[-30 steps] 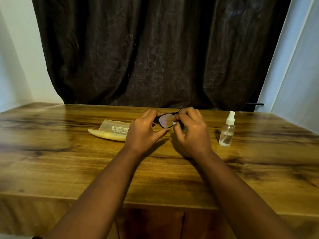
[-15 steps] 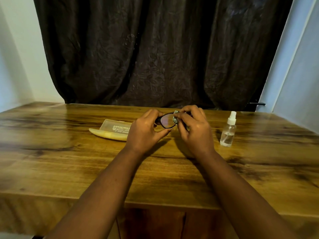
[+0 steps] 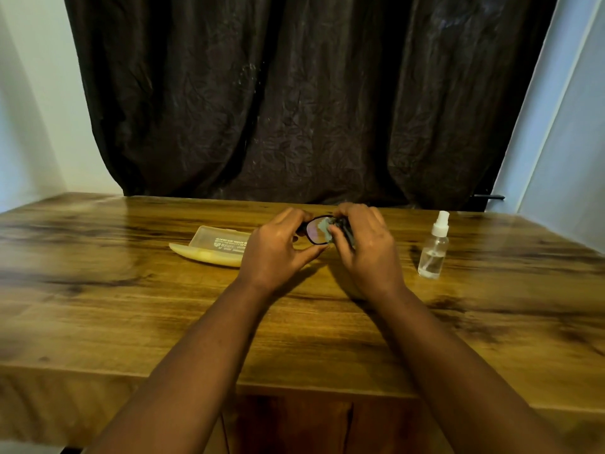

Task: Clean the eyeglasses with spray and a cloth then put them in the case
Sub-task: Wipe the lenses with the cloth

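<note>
eyeglasses (image 3: pixel 315 231) btwn both grips | L hand (image 3: pixel 274 253) pinches frame | R hand (image 3: pixel 366 249) presses cloth (image 3: pixel 325 225)

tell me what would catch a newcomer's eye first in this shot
First the two hands meeting over the middle of the wooden table: the left hand holds dark-framed eyeglasses while the right hand presses a small pale cloth against a lens. Next, the open yellowish case lying left of the hands, and the clear spray bottle standing upright to their right. Behind hangs a dark crumpled curtain.
</note>
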